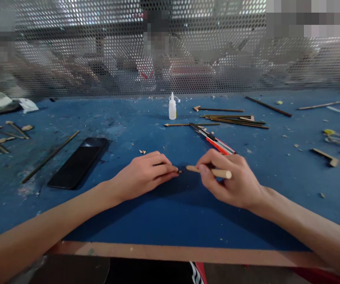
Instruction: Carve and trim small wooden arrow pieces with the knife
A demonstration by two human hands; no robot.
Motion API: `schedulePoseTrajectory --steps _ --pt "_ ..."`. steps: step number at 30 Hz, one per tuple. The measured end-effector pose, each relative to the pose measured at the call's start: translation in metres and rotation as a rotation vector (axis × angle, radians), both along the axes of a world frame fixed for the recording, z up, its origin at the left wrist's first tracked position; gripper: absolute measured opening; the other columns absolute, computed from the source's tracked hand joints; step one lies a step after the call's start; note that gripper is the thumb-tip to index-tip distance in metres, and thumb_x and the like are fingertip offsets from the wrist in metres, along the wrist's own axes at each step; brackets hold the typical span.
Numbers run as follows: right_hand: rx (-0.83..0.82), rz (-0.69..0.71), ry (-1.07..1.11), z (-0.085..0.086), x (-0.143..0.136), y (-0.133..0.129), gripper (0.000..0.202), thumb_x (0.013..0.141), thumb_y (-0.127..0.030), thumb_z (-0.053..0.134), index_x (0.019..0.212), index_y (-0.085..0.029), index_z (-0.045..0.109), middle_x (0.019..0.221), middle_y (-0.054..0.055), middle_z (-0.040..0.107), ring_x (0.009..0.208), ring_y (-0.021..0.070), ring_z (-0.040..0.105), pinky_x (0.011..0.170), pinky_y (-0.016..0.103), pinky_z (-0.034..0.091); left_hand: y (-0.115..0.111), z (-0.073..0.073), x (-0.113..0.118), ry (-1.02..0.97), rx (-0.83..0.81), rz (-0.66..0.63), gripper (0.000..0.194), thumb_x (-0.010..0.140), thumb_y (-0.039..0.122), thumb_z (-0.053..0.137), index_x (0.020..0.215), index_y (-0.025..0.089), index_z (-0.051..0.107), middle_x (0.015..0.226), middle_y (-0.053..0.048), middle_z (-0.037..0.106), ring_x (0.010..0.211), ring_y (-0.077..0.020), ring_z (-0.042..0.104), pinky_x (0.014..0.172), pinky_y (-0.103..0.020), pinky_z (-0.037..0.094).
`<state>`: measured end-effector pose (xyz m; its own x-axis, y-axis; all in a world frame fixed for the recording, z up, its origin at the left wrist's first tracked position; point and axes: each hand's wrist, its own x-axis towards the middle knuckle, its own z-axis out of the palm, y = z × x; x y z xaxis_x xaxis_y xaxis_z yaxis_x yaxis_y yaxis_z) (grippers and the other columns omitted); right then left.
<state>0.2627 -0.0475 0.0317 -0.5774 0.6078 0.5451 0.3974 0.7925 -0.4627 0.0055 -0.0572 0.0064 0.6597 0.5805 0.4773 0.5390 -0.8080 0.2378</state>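
Two bare hands face each other above the blue surface (170,225). The right hand (231,179) is closed around a pale wooden rod (223,173), pinched between thumb and fingers, one end pointing toward the left hand (147,173). The left hand is narrow, its fingertips gathered on a small dark piece (181,171) whose tip pokes out just beside the rod's near end; a slight gap seems to part the two, and most of the piece is hidden by the fingers.

Just beyond the right hand lies a red utility knife (221,146), slanting away with its dark end over a thin stick with a pointed tip (175,125). A white squeeze bottle (172,110) stands upright farther back, left of a loose bundle of thin brown sticks (231,120). To the left of the left hand, a black phone (79,162) lies flat near a long dark stick (50,157).
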Motion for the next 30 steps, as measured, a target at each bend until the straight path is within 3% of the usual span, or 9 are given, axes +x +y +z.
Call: schedulePoseTrajectory --steps 2,5,8,11,15,19,23,25,30 --pt "0.047 -0.139 0.078 0.003 0.002 0.001 0.009 0.097 -0.02 0.056 0.09 -0.025 0.053 0.065 -0.004 0.062 0.048 0.0107 0.052 0.049 0.027 0.04 0.002 0.003 -0.002 -0.12 -0.054 0.065 0.016 0.1 0.03 0.065 0.104 0.02 0.077 0.096 -0.004 0.077 0.084 -0.0139 0.069 0.079 -0.024 0.054" --pt "0.015 -0.251 0.152 0.007 0.004 0.005 0.01 0.098 -0.028 0.061 0.094 -0.026 0.052 0.072 -0.002 0.064 0.053 0.012 0.056 0.052 0.027 0.043 0.006 0.006 -0.003 -0.308 -0.349 0.217 0.02 0.096 0.038 0.07 0.099 0.021 0.08 0.087 -0.003 0.077 0.07 -0.0121 0.067 0.067 -0.02 0.053" --pt "-0.068 -0.226 0.082 0.004 0.004 0.012 0.006 0.103 -0.029 0.054 0.105 -0.025 0.056 0.08 0.001 0.068 0.064 0.0149 0.063 0.059 0.029 0.047 0.009 0.004 -0.002 -0.421 -0.67 0.308 0.027 0.092 0.045 0.072 0.097 0.02 0.08 0.077 -0.002 0.075 0.059 -0.0103 0.06 0.054 -0.017 0.047" --pt "-0.072 -0.121 -0.069 -0.005 0.001 0.017 0.014 0.105 -0.028 0.05 0.113 -0.024 0.061 0.102 0.007 0.072 0.089 0.0202 0.069 0.075 0.033 0.051 0.008 0.002 0.001 -0.461 -0.788 0.282 0.029 0.091 0.047 0.073 0.098 0.019 0.08 0.078 -0.003 0.076 0.061 -0.011 0.061 0.053 -0.016 0.047" --pt "-0.08 0.001 -0.177 -0.012 -0.002 0.016 0.019 0.105 -0.028 0.051 0.116 -0.022 0.065 0.107 0.008 0.072 0.09 0.0211 0.07 0.078 0.034 0.052 0.004 0.004 0.005 -0.468 -0.757 0.24 0.027 0.093 0.045 0.071 0.098 0.02 0.08 0.087 -0.003 0.079 0.068 -0.0125 0.066 0.061 -0.018 0.051" --pt "-0.151 -0.045 -0.122 -0.01 -0.003 0.014 0.029 0.102 -0.025 0.054 0.13 -0.02 0.06 0.097 0.005 0.073 0.078 0.0174 0.068 0.068 0.03 0.051 0.003 0.005 0.006 -0.382 -0.65 0.236 0.023 0.095 0.042 0.07 0.099 0.021 0.08 0.094 -0.002 0.08 0.078 -0.0139 0.071 0.072 -0.021 0.052" --pt "-0.338 -0.125 0.003 -0.01 -0.002 0.017 0.012 0.101 -0.031 0.058 0.102 -0.021 0.067 0.085 0.002 0.07 0.064 0.0133 0.06 0.058 0.027 0.047 0.005 0.004 0.002 -0.304 -0.522 0.207 0.017 0.097 0.034 0.068 0.103 0.022 0.079 0.098 0.0 0.079 0.084 -0.0133 0.071 0.077 -0.021 0.052" --pt "-0.477 -0.134 0.115 -0.012 -0.003 0.017 0.021 0.103 -0.038 0.056 0.092 -0.022 0.062 0.073 -0.001 0.063 0.056 0.0114 0.054 0.05 0.026 0.042 0.006 0.004 0.001 -0.282 -0.458 0.165 0.014 0.097 0.028 0.068 0.104 0.021 0.079 0.1 -0.001 0.078 0.089 -0.0136 0.071 0.082 -0.022 0.052" --pt "-0.59 -0.001 0.298 -0.014 -0.007 0.009 0.025 0.107 -0.04 0.05 0.09 -0.022 0.055 0.065 -0.004 0.059 0.053 0.01 0.056 0.05 0.025 0.045 0.01 0.003 -0.001 -0.303 -0.47 0.081 0.013 0.096 0.021 0.069 0.104 0.021 0.079 0.1 -0.001 0.078 0.092 -0.013 0.072 0.086 -0.021 0.052"
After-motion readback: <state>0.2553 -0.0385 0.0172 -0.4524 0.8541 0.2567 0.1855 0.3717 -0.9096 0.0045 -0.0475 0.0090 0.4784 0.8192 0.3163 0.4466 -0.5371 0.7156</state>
